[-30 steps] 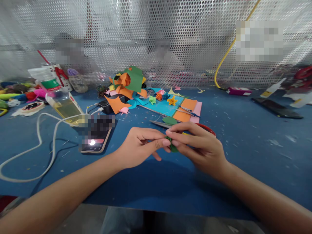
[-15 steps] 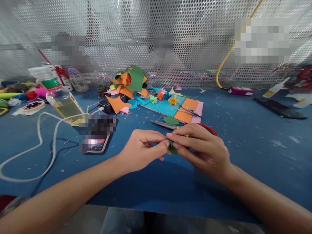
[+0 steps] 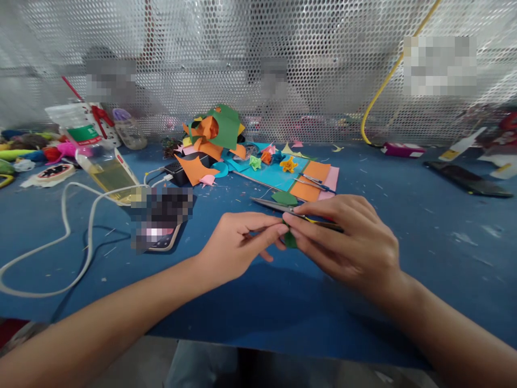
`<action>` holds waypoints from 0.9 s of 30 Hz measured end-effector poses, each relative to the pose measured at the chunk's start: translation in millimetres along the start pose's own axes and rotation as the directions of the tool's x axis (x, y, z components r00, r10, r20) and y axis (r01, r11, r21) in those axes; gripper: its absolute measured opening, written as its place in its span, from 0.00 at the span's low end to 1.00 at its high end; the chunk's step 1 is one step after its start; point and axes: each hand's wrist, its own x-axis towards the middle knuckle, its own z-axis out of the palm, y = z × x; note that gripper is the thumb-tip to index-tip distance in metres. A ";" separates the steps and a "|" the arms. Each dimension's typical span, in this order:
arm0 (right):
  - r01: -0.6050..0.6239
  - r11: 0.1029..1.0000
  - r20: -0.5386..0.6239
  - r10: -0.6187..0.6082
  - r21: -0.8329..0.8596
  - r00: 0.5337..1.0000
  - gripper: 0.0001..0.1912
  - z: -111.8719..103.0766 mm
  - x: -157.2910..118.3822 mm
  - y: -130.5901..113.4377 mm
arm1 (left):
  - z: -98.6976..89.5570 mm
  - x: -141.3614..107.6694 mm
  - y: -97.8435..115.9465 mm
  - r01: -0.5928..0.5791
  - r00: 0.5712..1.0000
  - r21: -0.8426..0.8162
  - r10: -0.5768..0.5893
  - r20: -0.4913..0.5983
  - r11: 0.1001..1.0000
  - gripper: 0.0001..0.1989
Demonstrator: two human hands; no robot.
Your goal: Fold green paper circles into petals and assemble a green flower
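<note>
A small piece of green paper (image 3: 290,240) is pinched between the fingertips of both hands above the table's front half. My left hand (image 3: 242,245) grips its left edge with thumb and forefinger, the other fingers curled below. From the right, my right hand (image 3: 355,242) holds the same piece with thumb and fingers, covering part of it. Just behind the hands lie scissors (image 3: 271,205), blades pointing left and handles mostly hidden by my right hand. Beyond the blades rests a green paper leaf (image 3: 285,198).
Coloured sheets (image 3: 309,186) carry tweezers (image 3: 317,183) and small folded paper flowers (image 3: 288,165). A heap of paper scraps (image 3: 226,126) rises behind. Leftward are a phone (image 3: 167,215), a white cable (image 3: 91,237) and a bottle of yellowish liquid (image 3: 111,175). A dark phone (image 3: 468,178) lies right.
My right hand has shifted slightly right and up, showing more of the scissors. Both hands keep their pinch on the green paper, whose lower part hangs a little more visibly.
</note>
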 end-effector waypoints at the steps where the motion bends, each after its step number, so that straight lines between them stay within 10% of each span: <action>1: 0.024 0.999 0.005 -0.024 -0.030 1.000 0.14 -0.7 0.4 -0.8 | -0.1 -0.2 -0.3 -0.015 1.000 0.010 0.015 -0.001 1.000 0.09; 5: 0.049 0.998 0.008 -0.049 -0.026 0.999 0.15 0.3 2.3 -5.8 | -0.3 -1.7 0.2 -0.047 0.999 0.042 0.048 -0.005 0.998 0.09; 15: -0.490 0.747 0.159 0.473 0.450 0.866 0.09 10.0 7.0 -17.8 | 0.5 -3.4 -0.4 0.016 0.999 0.065 -0.013 -0.052 0.998 0.10; 27: -0.583 0.607 0.255 0.542 0.540 0.801 0.09 9.5 8.6 -19.1 | 3.9 -2.9 -1.4 0.116 0.983 -0.064 -0.124 -0.133 0.991 0.09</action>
